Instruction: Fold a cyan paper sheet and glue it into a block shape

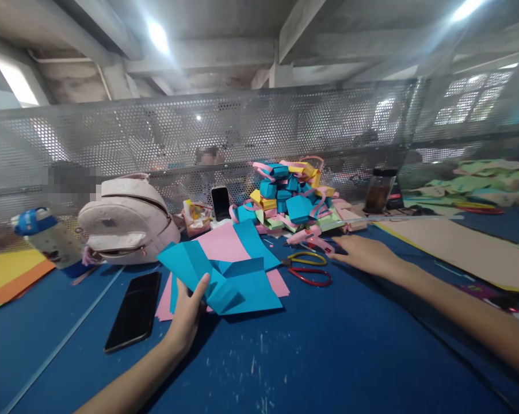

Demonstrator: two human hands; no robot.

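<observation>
My left hand (188, 313) grips a creased, partly folded blue paper (218, 282), thumb on top and fingers beneath. Under it lie pink sheets (225, 240) and more blue paper. On the right, my right hand (367, 253) is stretched out low over the table, its fingertips at the handle end of a pink glue gun (306, 236). Whether they touch the handle I cannot tell. Scissors (309, 269) with one yellow and one red handle lie between the blue paper and my right hand.
Behind the glue gun rises a pile of folded paper boxes (285, 192). A black phone (134, 310), a bottle (52, 241) and a pale backpack (125, 221) are on the left. A jar (378, 192) stands before the perforated metal partition (242, 123); large sheets (462, 247) lie right.
</observation>
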